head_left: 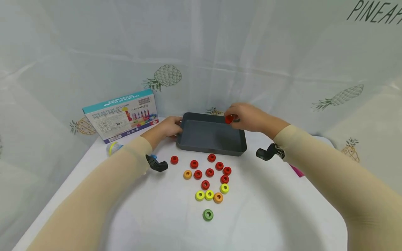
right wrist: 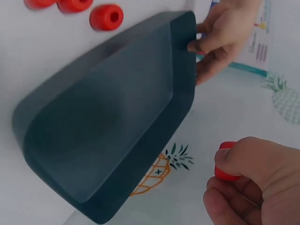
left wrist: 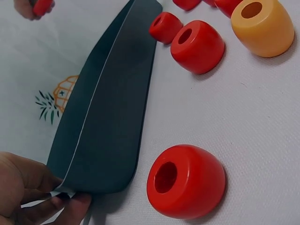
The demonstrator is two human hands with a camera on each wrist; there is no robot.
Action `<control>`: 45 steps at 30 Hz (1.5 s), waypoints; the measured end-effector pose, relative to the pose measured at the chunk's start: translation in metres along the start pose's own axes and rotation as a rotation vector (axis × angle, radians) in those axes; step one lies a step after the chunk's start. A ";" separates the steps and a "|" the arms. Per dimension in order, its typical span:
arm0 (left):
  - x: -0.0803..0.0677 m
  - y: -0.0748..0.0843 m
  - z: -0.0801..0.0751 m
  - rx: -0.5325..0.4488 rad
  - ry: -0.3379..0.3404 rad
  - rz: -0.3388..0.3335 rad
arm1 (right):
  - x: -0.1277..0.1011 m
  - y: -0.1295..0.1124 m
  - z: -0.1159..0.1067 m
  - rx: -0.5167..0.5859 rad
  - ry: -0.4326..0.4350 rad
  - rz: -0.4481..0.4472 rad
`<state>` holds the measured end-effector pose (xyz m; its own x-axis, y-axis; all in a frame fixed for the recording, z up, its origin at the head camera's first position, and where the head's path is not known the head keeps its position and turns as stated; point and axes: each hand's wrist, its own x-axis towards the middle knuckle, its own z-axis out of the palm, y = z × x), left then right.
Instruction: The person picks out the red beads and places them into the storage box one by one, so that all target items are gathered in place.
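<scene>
Red bead [head_left: 229, 119] pinched in right hand [head_left: 248, 116] grip above tray [head_left: 211, 148].

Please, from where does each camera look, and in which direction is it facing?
Head: from above, forward and down; both sleeved arms, left hand on the grey tray, right hand pinching a red bead.
Left wrist: low beside the tray's outer wall, facing loose beads; left fingers show.
Right wrist: down into the tray; right hand with its bead.
All views share the tray.
</scene>
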<state>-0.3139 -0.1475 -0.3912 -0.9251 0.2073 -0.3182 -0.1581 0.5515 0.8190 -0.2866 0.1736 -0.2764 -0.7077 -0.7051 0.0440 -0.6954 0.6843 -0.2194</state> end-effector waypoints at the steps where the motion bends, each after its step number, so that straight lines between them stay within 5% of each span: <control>1: 0.000 0.000 -0.001 0.000 0.004 0.000 | 0.004 0.001 0.000 -0.001 -0.002 -0.003; 20: 0.004 -0.001 0.000 -0.020 -0.006 0.000 | 0.062 0.030 0.041 0.006 -0.040 -0.033; 45: 0.007 0.003 0.000 -0.013 -0.009 -0.033 | 0.095 0.059 0.093 -0.059 -0.124 -0.039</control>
<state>-0.3209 -0.1449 -0.3912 -0.9162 0.1969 -0.3490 -0.1924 0.5479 0.8141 -0.3832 0.1294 -0.3759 -0.6618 -0.7465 -0.0697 -0.7309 0.6631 -0.1616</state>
